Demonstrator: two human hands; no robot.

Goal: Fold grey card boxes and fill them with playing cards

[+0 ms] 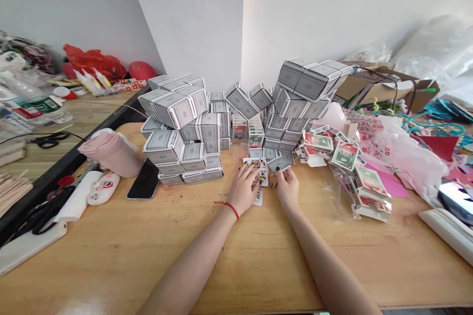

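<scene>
My left hand [244, 186] lies with its fingers spread over a face-up playing card [261, 170] on the table. A second face-up card [259, 198] shows partly from under that hand. In my right hand [287, 187], thumb and fingers pinch a grey-backed playing card [277, 164], held just right of the face-up ones. Beyond the hands stand cubes folded from grey-backed cards, piled into a left stack [181, 152] and a taller right stack [295, 113]. Between the stacks, upright card packs [255, 133] stand in a row.
Opened red-and-white card boxes [345, 155] and a plastic bag [388, 142] lie at the right. On the left are a pink cup [111, 152], a black phone [143, 180], a white mouse [104, 188] and black scissors [44, 211]. A cardboard box [369, 86] stands at the back right.
</scene>
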